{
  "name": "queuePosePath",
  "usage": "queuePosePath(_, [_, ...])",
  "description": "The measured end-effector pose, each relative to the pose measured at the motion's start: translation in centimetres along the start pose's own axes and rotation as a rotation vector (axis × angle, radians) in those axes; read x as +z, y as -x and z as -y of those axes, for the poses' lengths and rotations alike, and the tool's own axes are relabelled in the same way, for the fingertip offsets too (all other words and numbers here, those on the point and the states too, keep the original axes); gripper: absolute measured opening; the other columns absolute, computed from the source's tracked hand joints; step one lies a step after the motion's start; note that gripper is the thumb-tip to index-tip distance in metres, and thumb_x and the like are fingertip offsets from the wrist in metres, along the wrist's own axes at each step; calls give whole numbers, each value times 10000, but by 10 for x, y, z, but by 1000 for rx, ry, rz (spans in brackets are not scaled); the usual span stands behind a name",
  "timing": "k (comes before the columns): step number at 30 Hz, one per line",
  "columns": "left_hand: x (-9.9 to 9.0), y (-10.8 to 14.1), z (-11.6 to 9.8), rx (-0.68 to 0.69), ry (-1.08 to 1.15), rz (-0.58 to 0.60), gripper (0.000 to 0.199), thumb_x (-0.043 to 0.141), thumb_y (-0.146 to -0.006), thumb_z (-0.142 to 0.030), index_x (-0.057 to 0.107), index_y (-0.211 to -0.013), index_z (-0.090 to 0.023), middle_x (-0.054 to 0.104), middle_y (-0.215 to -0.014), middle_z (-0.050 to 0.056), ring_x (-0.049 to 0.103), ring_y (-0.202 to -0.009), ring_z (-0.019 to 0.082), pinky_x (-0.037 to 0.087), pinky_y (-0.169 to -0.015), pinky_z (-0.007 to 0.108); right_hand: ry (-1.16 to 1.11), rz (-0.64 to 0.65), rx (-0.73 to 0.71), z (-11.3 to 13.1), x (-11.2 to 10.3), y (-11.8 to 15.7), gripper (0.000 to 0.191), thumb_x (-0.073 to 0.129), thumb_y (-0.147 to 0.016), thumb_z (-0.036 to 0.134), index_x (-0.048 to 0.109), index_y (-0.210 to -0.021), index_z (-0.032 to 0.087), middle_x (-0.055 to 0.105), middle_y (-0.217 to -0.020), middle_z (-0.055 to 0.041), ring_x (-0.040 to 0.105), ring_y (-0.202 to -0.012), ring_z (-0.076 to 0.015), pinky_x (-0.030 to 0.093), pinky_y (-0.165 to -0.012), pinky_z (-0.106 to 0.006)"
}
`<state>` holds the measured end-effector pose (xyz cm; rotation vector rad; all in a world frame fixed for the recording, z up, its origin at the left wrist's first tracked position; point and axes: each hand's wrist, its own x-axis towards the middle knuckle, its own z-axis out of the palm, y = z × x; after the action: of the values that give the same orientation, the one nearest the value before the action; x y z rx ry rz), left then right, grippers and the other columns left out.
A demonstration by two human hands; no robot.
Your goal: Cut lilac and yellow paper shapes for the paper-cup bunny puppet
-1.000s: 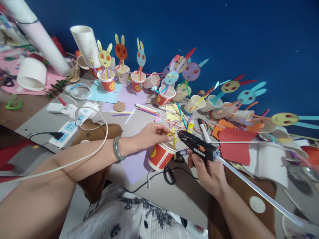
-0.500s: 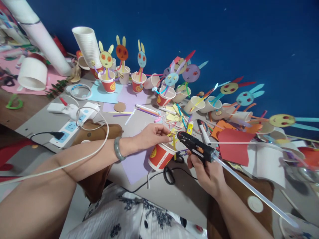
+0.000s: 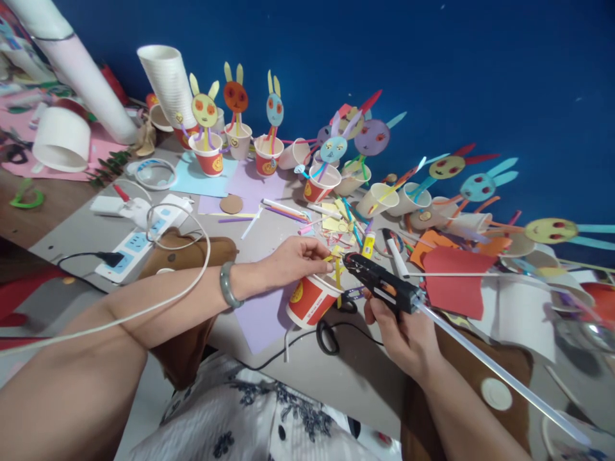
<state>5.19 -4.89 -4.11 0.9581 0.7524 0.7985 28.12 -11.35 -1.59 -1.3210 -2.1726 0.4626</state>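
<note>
While the left hand [image 3: 300,259] pinches the yellow strip [image 3: 337,276] beside the tilted paper cup [image 3: 312,302], near centre at the desk [image 3: 355,378], steady the glue gun [image 3: 379,280] in the right hand [image 3: 406,333], nozzle clear of fingers.

No txt legible; red cup [image 3: 300,312] print [image 3: 317,307] blurry.
</note>
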Motion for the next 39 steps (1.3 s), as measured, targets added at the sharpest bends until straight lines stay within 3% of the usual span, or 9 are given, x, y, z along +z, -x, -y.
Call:
queuePosePath(28, [3,3,-4,-38,-8,-21,208,800,-691,-161,641,-813,-106,640,-726,-13,579,-664,77,440,-686,251,52,4,-6,1,-4,-1,284,461,-959,275,497,-681,234,617,-745,-59,607,-690,-214,499,-638,-341])
queuePosePath(39, [0,2,-1,-28,-58,-7,222,803,-701,-196,652,-839,-112,639,-728,-7,589,-680,90,435,-682,254,40,19,18,1,-4,-1,241,459,-960,297,518,-734,237,590,-695,-49,575,-625,-214,474,-584,-354])
